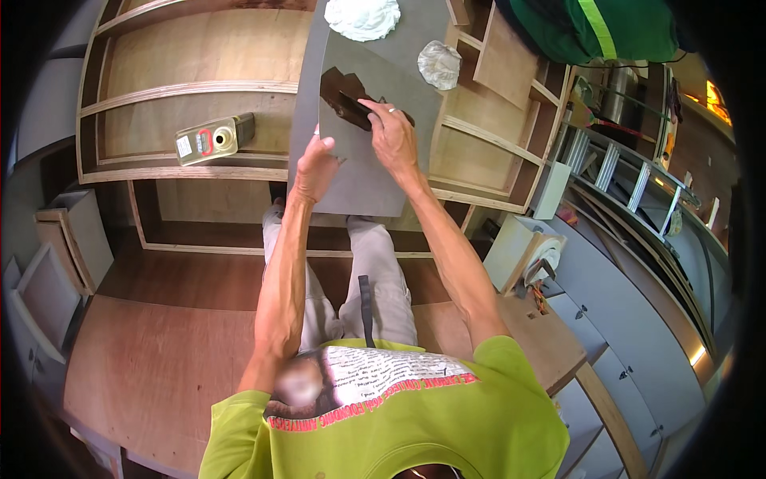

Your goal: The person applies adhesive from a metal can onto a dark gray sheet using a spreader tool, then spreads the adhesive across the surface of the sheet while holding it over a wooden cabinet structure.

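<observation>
Before me a grey laminate sheet [374, 179] lies across a plywood cabinet frame. My right hand [393, 135] is closed on a dark, flat-bladed tool [358, 106], likely a spreader. The tool touches a dark brown wet-looking patch [342, 90] on the sheet. My left hand [317, 167] is at the sheet's left edge, thumb on top, its fingers partly hidden. A white crumpled cloth or paper [362, 17] lies at the sheet's far end, and a smaller crumpled off-white piece [440, 64] lies to the right of the dark patch.
An opened metal can [221, 139] rests on the frame [197, 90] at the left. A person in a green garment with a reflective stripe [592, 30] is at the far right. An aluminium ladder [637, 185] and a wooden box [517, 251] stand right of me.
</observation>
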{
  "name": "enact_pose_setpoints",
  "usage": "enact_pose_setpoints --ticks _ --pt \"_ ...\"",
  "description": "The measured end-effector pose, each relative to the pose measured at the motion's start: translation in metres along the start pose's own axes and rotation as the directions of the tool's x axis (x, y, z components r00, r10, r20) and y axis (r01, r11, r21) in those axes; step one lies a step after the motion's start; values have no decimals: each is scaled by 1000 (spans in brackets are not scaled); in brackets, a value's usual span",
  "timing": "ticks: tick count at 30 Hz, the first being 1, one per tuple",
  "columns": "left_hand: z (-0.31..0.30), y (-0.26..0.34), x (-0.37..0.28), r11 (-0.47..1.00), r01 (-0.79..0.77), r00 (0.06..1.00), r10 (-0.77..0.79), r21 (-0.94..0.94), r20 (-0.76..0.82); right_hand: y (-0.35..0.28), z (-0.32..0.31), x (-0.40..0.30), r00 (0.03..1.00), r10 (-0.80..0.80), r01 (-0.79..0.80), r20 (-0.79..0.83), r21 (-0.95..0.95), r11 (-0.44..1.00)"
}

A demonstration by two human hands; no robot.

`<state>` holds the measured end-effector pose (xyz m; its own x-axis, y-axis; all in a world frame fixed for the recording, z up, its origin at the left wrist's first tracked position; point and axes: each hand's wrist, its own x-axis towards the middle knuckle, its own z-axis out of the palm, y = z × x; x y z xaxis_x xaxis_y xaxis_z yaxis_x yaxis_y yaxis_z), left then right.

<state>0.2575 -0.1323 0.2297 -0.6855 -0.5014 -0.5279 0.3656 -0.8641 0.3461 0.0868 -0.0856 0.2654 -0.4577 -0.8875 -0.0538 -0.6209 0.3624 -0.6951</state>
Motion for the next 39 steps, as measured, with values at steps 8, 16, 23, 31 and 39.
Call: enact_pose_setpoints --ticks 8,16,23,31,39 --pt "-30 -22 3 875 127 982 -46 466 -181 -19 6 -9 990 -25 19 142 40 999" --pt "5 -11 -10 983 -4 979 41 185 -198 -23 8 15 997 -50 51 55 -13 999" --pt "-33 -9 7 975 20 997 -4 219 -71 -41 8 4 978 -163 156 133 61 986" --pt "-15 9 7 971 0 996 21 239 -84 -29 -20 -5 983 -167 164 71 50 985" --pt "-19 4 15 959 14 996 11 285 -86 -20 3 11 984 -58 58 170 1 998"
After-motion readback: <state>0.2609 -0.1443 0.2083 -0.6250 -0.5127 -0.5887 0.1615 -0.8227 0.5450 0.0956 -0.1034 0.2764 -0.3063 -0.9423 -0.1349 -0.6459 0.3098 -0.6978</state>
